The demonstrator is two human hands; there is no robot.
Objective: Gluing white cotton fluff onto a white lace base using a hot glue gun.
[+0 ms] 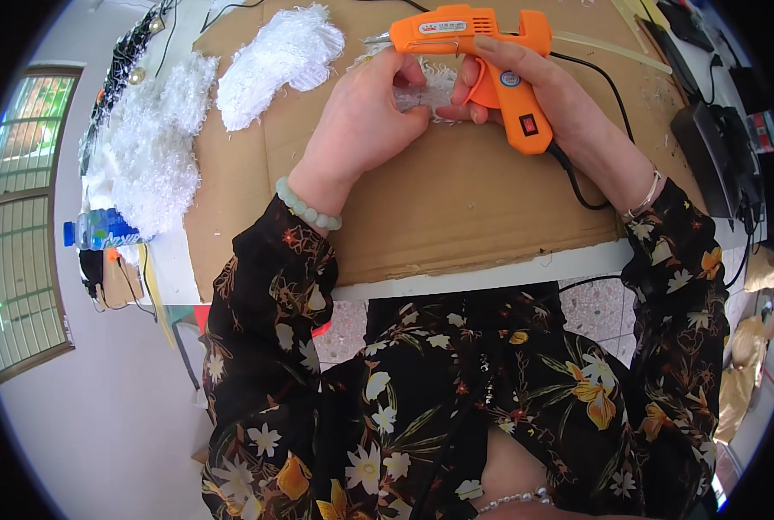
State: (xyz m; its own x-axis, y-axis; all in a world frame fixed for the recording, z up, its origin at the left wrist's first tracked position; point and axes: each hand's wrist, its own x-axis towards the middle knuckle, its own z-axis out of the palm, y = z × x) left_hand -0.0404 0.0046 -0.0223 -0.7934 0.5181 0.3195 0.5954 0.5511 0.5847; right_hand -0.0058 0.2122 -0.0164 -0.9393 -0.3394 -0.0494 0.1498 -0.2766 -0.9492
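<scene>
An orange hot glue gun (513, 100) with a red switch on its handle is gripped in my right hand (565, 87). Its body points left and its metal nozzle lies just beyond my left hand (365, 121). The fingers of that hand are bent and pinch a small white, partly see-through fringed piece (428, 94) over the cardboard. The lower fingers of my right hand come up against the same piece. Fingers and glue gun hide part of it. Left of my hands lies a white wing-shaped fringed piece (274, 65).
A cardboard sheet (456, 199) covers the white table. A heap of white shiny tinsel-like strands (162, 139) lies at the left, beside a plastic bottle (105, 230) with a blue cap. The gun's black cord (573, 182) loops at the right, near a black device (708, 160).
</scene>
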